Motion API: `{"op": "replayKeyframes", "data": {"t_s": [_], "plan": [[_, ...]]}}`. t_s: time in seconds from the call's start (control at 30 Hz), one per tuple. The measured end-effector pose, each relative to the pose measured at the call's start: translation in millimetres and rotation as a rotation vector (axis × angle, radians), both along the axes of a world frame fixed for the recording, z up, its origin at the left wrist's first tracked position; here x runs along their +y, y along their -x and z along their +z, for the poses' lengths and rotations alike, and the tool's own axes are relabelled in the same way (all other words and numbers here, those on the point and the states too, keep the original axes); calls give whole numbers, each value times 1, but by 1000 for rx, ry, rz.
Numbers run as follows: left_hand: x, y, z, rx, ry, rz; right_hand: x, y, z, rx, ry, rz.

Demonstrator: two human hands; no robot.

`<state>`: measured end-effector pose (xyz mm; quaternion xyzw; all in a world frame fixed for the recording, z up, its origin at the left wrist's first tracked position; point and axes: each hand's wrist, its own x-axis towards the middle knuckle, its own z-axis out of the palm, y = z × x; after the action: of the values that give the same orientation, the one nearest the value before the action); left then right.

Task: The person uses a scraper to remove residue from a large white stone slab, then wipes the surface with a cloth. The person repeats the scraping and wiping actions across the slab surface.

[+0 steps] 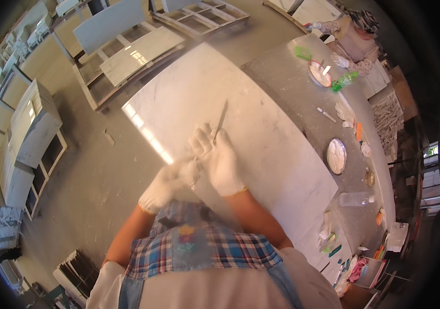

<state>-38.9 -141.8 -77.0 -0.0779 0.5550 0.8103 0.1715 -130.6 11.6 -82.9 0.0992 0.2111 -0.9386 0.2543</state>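
Both my hands wear whitish knitted gloves and meet above the near part of a polished white marble slab [253, 118]. My right hand [222, 165] is closed round a thin narrow spatula [221, 119], whose dark blade points away from me over the slab. Close against its palm side is my left hand [166, 185], slightly blurred, with the fingers bunched together. Something pale and crumpled shows between the two hands; I cannot make out what it is.
To the right, a grey bench [302, 98] holds a bowl of white paste [320, 73], a round white dish [336, 156], a green bottle [344, 81] and a clear bottle [356, 199]. A co-worker [356, 46] leans in at the far right. Slabs rest on metal racks [91, 85] at left.
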Motion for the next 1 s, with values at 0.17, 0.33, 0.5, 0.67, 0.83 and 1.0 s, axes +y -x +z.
{"op": "replayKeyframes", "data": {"t_s": [0.17,0.33,0.5,0.67,0.83,1.0], "plan": [[14,11,-5,20,-27,-89,12,14,-6,204,-327,-65],[13,37,-2,84,112,-284,52,40,-23,397,-819,-277],[-5,74,-3,116,170,-131,112,40,-27,512,-1399,-264],[-12,139,-26,273,381,-82,148,48,-22,519,-1655,-245],[-3,203,-27,390,637,-110,165,104,-36,880,-1966,-411],[21,242,-16,260,747,-80,181,147,-53,952,-2085,-461]]}}
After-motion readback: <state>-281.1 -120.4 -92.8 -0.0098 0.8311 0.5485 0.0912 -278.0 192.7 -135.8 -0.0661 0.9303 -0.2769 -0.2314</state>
